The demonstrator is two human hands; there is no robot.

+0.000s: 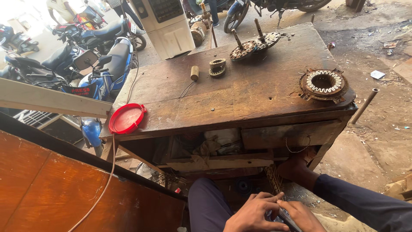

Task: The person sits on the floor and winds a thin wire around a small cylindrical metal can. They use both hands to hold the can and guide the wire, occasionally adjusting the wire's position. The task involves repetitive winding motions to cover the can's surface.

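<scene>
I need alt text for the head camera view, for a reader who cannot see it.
A seated person's left hand and right hand together grip a small metal object above the lap. Ahead stands a worn wooden workbench bearing a wound motor stator, two rotors with shafts and a red lid.

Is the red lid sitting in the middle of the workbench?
No, the red lid lies at the workbench's front left corner, overhanging the edge.
</scene>
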